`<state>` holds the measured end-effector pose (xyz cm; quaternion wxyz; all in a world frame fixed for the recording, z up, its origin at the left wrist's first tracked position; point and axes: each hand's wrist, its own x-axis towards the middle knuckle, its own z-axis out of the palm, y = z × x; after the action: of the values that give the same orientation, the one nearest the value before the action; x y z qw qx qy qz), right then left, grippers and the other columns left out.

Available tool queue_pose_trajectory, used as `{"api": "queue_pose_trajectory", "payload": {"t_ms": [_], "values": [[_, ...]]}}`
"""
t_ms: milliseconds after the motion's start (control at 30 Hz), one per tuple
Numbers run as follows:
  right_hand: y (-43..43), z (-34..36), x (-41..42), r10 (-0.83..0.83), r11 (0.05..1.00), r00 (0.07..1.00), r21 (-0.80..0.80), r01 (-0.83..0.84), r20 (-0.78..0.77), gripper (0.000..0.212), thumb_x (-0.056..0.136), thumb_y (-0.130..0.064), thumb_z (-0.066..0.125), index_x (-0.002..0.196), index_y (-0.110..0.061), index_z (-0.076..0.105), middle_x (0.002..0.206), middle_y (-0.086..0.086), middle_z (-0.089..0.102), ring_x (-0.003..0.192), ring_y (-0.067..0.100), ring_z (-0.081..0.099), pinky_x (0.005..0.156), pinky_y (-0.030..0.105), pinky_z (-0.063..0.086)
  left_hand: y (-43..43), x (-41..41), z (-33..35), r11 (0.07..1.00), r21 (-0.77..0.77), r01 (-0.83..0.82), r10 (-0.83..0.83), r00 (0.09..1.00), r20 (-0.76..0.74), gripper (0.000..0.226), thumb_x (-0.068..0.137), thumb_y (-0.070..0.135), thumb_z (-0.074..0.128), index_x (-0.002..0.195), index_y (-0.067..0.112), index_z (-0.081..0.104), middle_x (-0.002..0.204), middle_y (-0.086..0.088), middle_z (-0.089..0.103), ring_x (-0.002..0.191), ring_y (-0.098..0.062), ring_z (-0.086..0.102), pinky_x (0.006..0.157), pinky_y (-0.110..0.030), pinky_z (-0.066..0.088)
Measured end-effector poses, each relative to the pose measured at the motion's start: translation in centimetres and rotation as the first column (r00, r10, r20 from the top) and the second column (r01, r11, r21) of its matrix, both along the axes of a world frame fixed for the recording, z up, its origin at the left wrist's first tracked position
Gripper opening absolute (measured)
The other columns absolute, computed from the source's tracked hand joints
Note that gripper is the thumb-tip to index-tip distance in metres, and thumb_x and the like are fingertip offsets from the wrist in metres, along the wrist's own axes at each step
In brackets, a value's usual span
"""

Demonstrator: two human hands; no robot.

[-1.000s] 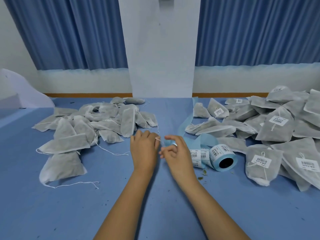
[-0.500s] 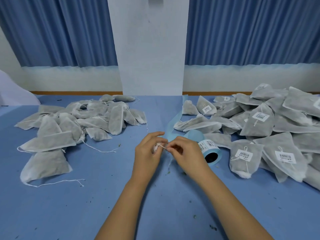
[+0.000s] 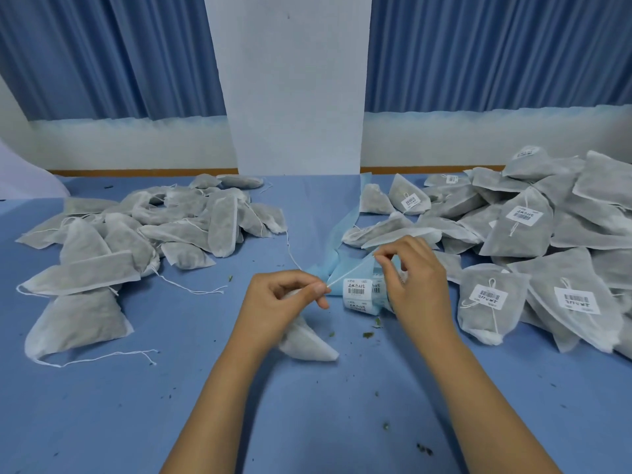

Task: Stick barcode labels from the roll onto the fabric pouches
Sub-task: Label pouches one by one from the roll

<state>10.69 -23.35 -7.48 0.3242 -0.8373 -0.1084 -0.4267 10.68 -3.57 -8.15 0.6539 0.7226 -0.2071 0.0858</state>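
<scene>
My left hand (image 3: 284,299) grips the top of a grey fabric pouch (image 3: 306,340) whose lower end hangs to the blue table. A white drawstring (image 3: 349,271) runs taut from that hand up to my right hand (image 3: 413,278), which pinches its far end between thumb and forefinger. The label roll (image 3: 360,295) lies just behind and between the hands, white barcode labels on blue backing, partly hidden by my right hand. A strip of empty blue backing (image 3: 345,227) trails away from it.
A heap of unlabelled pouches (image 3: 147,241) with loose strings fills the left side. A larger heap of labelled pouches (image 3: 519,241) fills the right. Dark crumbs dot the blue table (image 3: 102,422). A white pillar and blue curtains stand behind.
My hands have drawn apart, the right one rising and pulling the string taut. The pouch now hangs visibly below my left hand. The view has shifted closer.
</scene>
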Motion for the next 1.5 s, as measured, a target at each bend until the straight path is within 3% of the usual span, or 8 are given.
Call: {"api": "queue_pose_trajectory", "payload": {"t_ms": [133, 200, 333, 600, 933, 1067, 1333, 1500], "values": [[1.2, -0.3, -0.8, 0.095, 0.995, 0.988, 0.042, -0.09, -0.123, 0.007, 0.082, -0.001, 0.069, 0.076, -0.006, 0.067, 0.077, 0.002, 0.064, 0.078, 0.02, 0.052, 0.074, 0.026, 0.041, -0.6, -0.6, 0.4, 0.971, -0.23, 0.07, -0.073, 0.997, -0.005, 0.014, 0.072, 0.034, 0.071, 0.073, 0.021, 0.078, 0.085, -0.004, 0.077, 0.045, -0.01, 0.028, 0.044, -0.017, 0.029], [2.3, -0.6, -1.2, 0.203, 0.975, 0.957, -0.043, -0.216, -0.206, 0.006, 0.082, -0.005, 0.07, 0.077, -0.008, 0.069, 0.077, -0.001, 0.065, 0.078, 0.019, 0.051, 0.073, 0.036, 0.044, -0.8, -0.7, 0.4, 0.969, -0.245, 0.038, -0.037, 0.999, 0.006, 0.004, 0.074, 0.024, 0.076, 0.076, 0.021, 0.079, 0.096, -0.001, 0.076, 0.045, -0.003, 0.043, 0.047, -0.012, 0.036], [3.1, -0.6, -1.7, 0.269, 0.927, 0.952, -0.228, -0.297, -0.146, 0.007, 0.082, -0.012, 0.068, 0.076, -0.012, 0.07, 0.073, -0.004, 0.064, 0.071, 0.021, 0.05, 0.07, 0.032, 0.038, -0.6, -0.1, -0.5, 0.988, 0.056, -0.143, 0.136, 0.983, 0.124, 0.018, 0.082, -0.003, 0.071, 0.083, 0.014, 0.078, 0.095, 0.01, 0.076, 0.095, -0.003, 0.07, 0.083, -0.014, 0.05], [2.5, -0.1, -1.5, 0.158, 0.928, 0.986, -0.348, -0.132, 0.047, 0.018, 0.088, -0.019, 0.054, 0.074, -0.016, 0.066, 0.074, -0.007, 0.061, 0.069, 0.02, 0.05, 0.07, 0.028, 0.029, -0.1, 0.1, -0.3, 0.97, 0.243, -0.011, -0.032, 0.985, 0.172, 0.015, 0.076, 0.003, 0.079, 0.075, 0.018, 0.076, 0.083, 0.011, 0.068, 0.078, -0.01, 0.065, 0.073, -0.02, 0.047], [3.7, -0.5, -1.8, 0.332, 0.922, 0.895, 0.301, -0.242, -0.299, 0.01, 0.082, -0.008, 0.07, 0.073, -0.01, 0.071, 0.07, -0.011, 0.062, 0.074, 0.011, 0.047, 0.082, 0.029, 0.037, -1.1, -0.5, -0.1, 0.985, 0.019, -0.169, 0.166, 0.98, 0.111, 0.016, 0.082, 0.006, 0.074, 0.071, 0.018, 0.074, 0.072, 0.009, 0.072, 0.072, -0.003, 0.064, 0.07, -0.011, 0.044], [4.3, -0.6, -2.1, 0.421, 0.886, 0.844, 0.349, -0.305, -0.331, 0.007, 0.082, -0.009, 0.072, 0.075, -0.011, 0.074, 0.07, -0.011, 0.064, 0.075, 0.013, 0.05, 0.075, 0.021, 0.038, -1.3, -0.5, 0.0, 0.96, -0.058, -0.275, 0.277, 0.96, 0.031, 0.018, 0.082, 0.006, 0.072, 0.071, 0.019, 0.074, 0.071, 0.01, 0.072, 0.066, -0.001, 0.063, 0.066, -0.009, 0.044], [4.5, -0.6, -2.0, 0.455, 0.823, 0.855, 0.484, -0.297, -0.249, 0.011, 0.086, -0.01, 0.067, 0.075, -0.01, 0.065, 0.076, -0.004, 0.064, 0.079, 0.018, 0.057, 0.079, 0.026, 0.044, -1.2, -0.4, 0.0, 0.98, -0.058, -0.192, 0.193, 0.981, 0.008, 0.029, 0.084, 0.005, 0.071, 0.067, 0.028, 0.071, 0.068, 0.012, 0.069, 0.059, 0.003, 0.057, 0.06, -0.007, 0.041], [4.6, -0.6, -2.2, 0.42, 0.863, 0.883, 0.392, -0.317, -0.211, 0.013, 0.089, -0.012, 0.062, 0.076, -0.009, 0.062, 0.076, -0.004, 0.06, 0.078, 0.014, 0.055, 0.081, 0.027, 0.041, -1.3, -0.4, 0.3, 0.994, -0.092, -0.058, 0.048, 0.993, -0.105, 0.021, 0.087, 0.001, 0.065, 0.071, 0.014, 0.07, 0.057, 0.012, 0.061, 0.046, 0.001, 0.049, 0.049, -0.007, 0.035]]}}
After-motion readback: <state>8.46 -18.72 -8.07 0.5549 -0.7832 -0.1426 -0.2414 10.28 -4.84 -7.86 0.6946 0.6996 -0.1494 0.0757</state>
